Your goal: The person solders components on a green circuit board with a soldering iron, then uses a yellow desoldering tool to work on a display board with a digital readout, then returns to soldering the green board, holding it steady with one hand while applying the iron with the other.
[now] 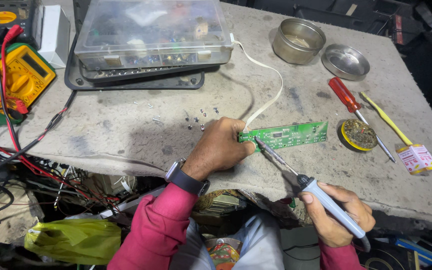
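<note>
Green board [287, 135] lies on the bench [126, 130]; your left hand [221, 147] pins its left end, fingers curled. Your right hand [337, 215] grips an iron [306, 185], tip on the board. Behind, an open tin [298, 41] holds pale paste, its lid [345, 62] beside.

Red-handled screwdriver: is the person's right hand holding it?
No: the red-handled screwdriver lies on the bench, while the right hand holds a soldering iron.
</note>
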